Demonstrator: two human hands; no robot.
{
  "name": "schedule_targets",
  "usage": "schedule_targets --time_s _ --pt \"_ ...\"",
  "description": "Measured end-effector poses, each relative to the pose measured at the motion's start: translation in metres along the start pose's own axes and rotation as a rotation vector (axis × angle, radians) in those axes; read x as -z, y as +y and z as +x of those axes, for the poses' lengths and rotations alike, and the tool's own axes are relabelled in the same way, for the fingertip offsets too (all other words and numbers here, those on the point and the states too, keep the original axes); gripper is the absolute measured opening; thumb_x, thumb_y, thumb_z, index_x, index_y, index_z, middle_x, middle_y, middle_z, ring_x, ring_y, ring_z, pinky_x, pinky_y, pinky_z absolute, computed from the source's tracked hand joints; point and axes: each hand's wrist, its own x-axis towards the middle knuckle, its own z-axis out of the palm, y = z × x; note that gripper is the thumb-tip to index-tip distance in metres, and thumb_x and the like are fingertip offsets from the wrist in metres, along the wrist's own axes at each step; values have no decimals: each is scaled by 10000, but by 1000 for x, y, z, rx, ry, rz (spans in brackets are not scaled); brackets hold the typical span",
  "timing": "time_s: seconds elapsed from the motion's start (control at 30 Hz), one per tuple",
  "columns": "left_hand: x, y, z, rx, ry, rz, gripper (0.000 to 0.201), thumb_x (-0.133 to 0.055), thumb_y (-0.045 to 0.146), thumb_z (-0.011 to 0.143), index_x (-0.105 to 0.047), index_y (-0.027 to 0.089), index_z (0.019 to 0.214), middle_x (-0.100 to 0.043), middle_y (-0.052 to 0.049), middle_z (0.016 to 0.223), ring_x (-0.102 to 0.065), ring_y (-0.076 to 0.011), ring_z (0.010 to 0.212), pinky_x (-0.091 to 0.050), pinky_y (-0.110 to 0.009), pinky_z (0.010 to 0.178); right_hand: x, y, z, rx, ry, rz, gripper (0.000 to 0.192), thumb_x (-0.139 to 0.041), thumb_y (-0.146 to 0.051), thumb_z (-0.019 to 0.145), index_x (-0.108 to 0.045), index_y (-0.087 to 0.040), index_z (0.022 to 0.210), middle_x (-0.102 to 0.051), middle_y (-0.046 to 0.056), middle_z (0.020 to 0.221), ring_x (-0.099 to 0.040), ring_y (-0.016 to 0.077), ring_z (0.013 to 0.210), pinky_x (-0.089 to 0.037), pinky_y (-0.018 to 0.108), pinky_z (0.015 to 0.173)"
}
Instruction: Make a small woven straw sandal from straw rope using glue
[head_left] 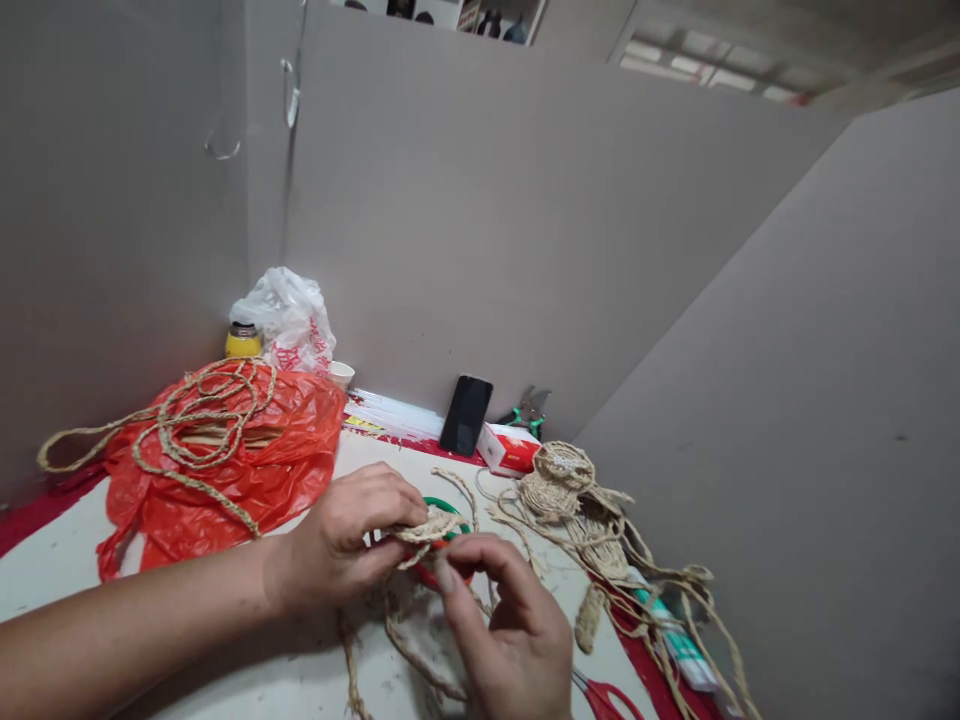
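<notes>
A: What lay at the left of the table [60,585]?

B: A loose coil of braided rope [202,420] was seen on an orange plastic bag [247,470], not yet worked up, it was judged.

A: And the hands?

B: The left hand [349,545] was closed round a small woven straw disc [429,525], pinched between thumb and fingers. The right hand [510,635] was closed too, its fingertips nipped on the braid at the disc's near edge. A green ring [442,506] was partly hidden behind the disc, and loose strands hung down from it to the table.

A: How far on was the work judged to be?

B: Only a small disc had been wound, so it was taken to be at an early stage, with much braid left unwound.

A: And to the right?

B: Finished woven pieces [559,480] were lying just beside, with trailing cords; red scissors [607,700] were seen at the near edge, and a phone [465,415] was propped behind.
</notes>
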Motion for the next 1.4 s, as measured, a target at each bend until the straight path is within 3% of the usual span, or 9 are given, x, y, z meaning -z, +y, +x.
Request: schedule_targets --time_s 0.1,0.27,0.63,1.0,1.4 --pt "-3 -4 -5 -19 -25 31 211 -516 47 790 -591 157 954 -667 -105 864 -594 -176 813 -476 -314 747 -8 0 -4 -20 -55 -46 70 -653 -152 739 -635 -195 791 -635 7 654 -573 150 578 -471 243 558" --pt "-8 -5 -10 -54 -50 99 193 -517 85 809 -583 156 976 -668 -112 873 -592 -183 809 -472 -313 736 -14 7 -7 -75 5 -39 23 -650 -183 753 -669 -191 743 -668 20 647 -580 150 550 -487 239 539" --pt "-5 -16 -12 -214 -113 160 284 -515 144 847 -515 155 1131 -682 -121 881 -624 -187 804 -489 -311 727 -11 8 -10 -422 -15 219 117 -681 -303 768 -682 -187 753 -650 20 637 -574 147 580 -485 240 556" --pt "-4 -15 -11 -208 -117 174 270 -481 163 867 -520 155 1134 -684 -126 882 -628 -187 807 -499 -317 732 -11 1 -1 -601 -59 420 181 -713 -334 735 -645 -169 700 -611 -8 563 -542 122 533 -460 226 545" --pt "-6 -16 -13 -128 -114 99 255 -493 127 855 -536 158 1105 -679 -124 899 -620 -184 834 -493 -319 762 -11 11 -6 -647 -122 530 194 -691 -331 776 -645 -162 691 -629 2 588 -531 119 573 -435 241 608"
